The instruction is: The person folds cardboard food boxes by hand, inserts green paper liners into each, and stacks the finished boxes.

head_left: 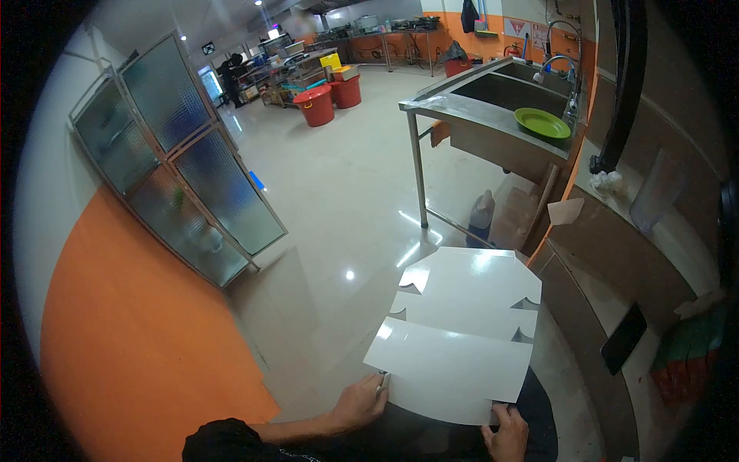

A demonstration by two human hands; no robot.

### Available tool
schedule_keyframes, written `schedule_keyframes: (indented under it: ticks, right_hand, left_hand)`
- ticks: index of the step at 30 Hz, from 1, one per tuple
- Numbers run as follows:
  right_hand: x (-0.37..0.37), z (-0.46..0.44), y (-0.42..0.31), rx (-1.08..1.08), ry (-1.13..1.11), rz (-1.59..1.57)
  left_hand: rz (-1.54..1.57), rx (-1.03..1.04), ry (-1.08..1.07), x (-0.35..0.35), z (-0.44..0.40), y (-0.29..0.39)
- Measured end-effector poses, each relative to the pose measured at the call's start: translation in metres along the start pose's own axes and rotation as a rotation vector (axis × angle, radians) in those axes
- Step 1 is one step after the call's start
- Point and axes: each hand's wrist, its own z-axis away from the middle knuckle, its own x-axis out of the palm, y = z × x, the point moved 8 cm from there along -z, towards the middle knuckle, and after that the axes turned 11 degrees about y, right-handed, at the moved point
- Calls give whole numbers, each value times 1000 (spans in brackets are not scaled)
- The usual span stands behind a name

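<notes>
A glossy white die-cut cardboard sheet (pixel 462 308) with notched side edges lies over the person's dark-clothed lap, low in the centre of the head view. Its near panel is bent up along a fold. At the sheet's near left corner, my left hand (pixel 362 400) is closed with the fingers pinched on the edge. My right hand (pixel 506 433) grips the near right corner, fingers bent over the edge. Parts of both thumbs are hidden.
A steel sink (pixel 493 115) with a green plate (pixel 543 122) stands ahead right. Shelves at right hold a dark phone-like slab (pixel 624 339). A glass-paned door (pixel 177 165) is at left. Red bins (pixel 315 106) and a distant person (pixel 230 79) are further back.
</notes>
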Motion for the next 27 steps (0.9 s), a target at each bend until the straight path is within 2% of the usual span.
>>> schedule_keyframes:
  ticks: [18, 27]
  right_hand:
    - [0, 1, -1, -28, 17, -5]
    - [-3, 1, -4, -26, 27, -5]
  left_hand:
    - [19, 0, -22, 0, 0, 1]
    - [-173, -31, -88, 7, -2, 10]
